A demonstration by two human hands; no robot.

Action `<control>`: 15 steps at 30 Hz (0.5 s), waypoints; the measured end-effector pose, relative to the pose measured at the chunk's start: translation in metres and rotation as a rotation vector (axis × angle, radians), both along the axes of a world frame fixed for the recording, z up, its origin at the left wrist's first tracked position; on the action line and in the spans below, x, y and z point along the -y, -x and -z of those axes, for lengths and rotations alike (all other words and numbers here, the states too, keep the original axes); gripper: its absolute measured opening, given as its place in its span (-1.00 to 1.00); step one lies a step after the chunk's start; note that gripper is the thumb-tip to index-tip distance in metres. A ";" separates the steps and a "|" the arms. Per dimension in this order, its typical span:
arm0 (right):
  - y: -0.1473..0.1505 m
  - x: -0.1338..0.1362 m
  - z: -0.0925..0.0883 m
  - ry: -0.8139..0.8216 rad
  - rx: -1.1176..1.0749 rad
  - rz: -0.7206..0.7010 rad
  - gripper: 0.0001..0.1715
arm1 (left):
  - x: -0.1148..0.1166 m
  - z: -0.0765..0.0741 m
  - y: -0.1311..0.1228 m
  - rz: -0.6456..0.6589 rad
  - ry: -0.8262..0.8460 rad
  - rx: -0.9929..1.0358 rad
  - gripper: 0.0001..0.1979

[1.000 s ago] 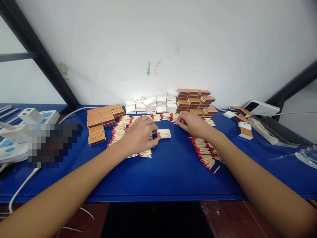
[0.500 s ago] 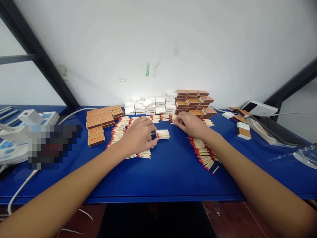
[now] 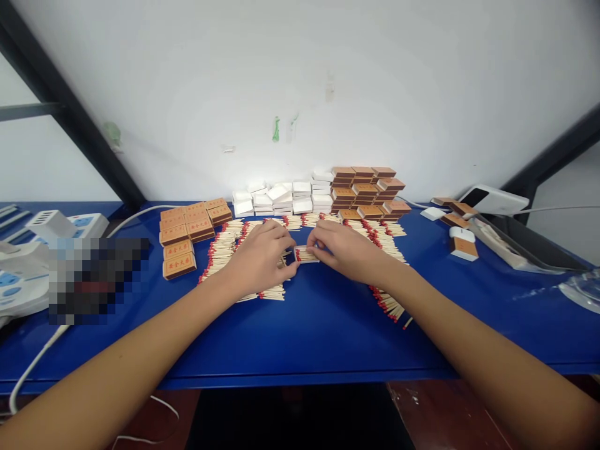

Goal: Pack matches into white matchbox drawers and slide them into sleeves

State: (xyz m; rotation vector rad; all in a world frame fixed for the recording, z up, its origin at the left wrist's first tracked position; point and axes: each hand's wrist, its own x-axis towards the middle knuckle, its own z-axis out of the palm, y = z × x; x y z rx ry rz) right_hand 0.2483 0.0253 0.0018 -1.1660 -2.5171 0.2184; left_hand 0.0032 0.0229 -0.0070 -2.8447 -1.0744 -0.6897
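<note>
A small white matchbox tray (image 3: pixel 309 262) lies on the blue table between my hands, with red-tipped matches (image 3: pixel 302 255) inside. My left hand (image 3: pixel 263 256) is curled at its left end, thumb and index finger on either side of that end. Over the tray's right part, my right hand (image 3: pixel 344 251) pinches with thumb and fingertips; the matches in its grip are mostly hidden by the fingers. Rows of loose matches (image 3: pixel 224 250) lie under and beyond my left hand. More loose matches (image 3: pixel 387 303) spread beneath my right wrist.
White trays (image 3: pixel 302 205) are stacked along the wall, beside piled orange matchbox sleeves (image 3: pixel 365 190). Orange matchboxes (image 3: pixel 179 265) stand at the left. A power strip (image 3: pixel 89 225) with cables is far left. A white device (image 3: pixel 492 199) and a pouch (image 3: pixel 510 250) lie at the right.
My right hand has moved left from the rows of matches at the back to the white tray. My left hand stays at the tray's left end.
</note>
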 end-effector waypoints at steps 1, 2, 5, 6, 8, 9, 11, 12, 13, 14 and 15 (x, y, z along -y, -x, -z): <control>0.001 0.000 0.001 0.012 0.005 0.000 -0.85 | 0.000 0.000 0.000 0.002 0.002 -0.003 -0.80; 0.001 0.000 0.002 0.022 0.006 -0.001 -0.85 | 0.000 0.000 0.000 0.003 0.004 -0.003 -0.79; -0.005 -0.004 0.001 -0.006 0.000 0.016 -0.84 | -0.001 0.001 0.000 0.003 0.008 0.006 -0.78; -0.009 -0.007 0.000 -0.034 0.001 0.042 -0.83 | -0.001 0.001 0.001 0.000 0.008 0.011 -0.78; -0.018 -0.014 -0.002 -0.089 0.021 0.125 -0.83 | -0.001 0.001 0.001 -0.006 0.003 0.016 -0.77; -0.023 -0.018 -0.003 -0.104 0.043 0.173 -0.82 | -0.001 0.001 0.001 -0.006 0.001 0.016 -0.77; -0.033 -0.026 -0.002 -0.102 0.093 0.255 -0.81 | -0.001 0.000 0.001 -0.001 0.000 0.012 -0.77; -0.037 -0.030 -0.001 -0.091 0.113 0.283 -0.81 | 0.000 0.000 0.001 0.004 0.001 0.011 -0.77; -0.041 -0.033 0.000 -0.079 0.128 0.301 -0.81 | 0.000 0.000 0.001 0.006 0.003 0.011 -0.78; -0.043 -0.036 0.001 -0.070 0.136 0.311 -0.80 | 0.000 0.000 0.001 0.008 0.006 0.011 -0.78; -0.045 -0.039 0.002 -0.066 0.140 0.315 -0.80 | 0.000 0.000 0.001 0.008 0.009 0.011 -0.77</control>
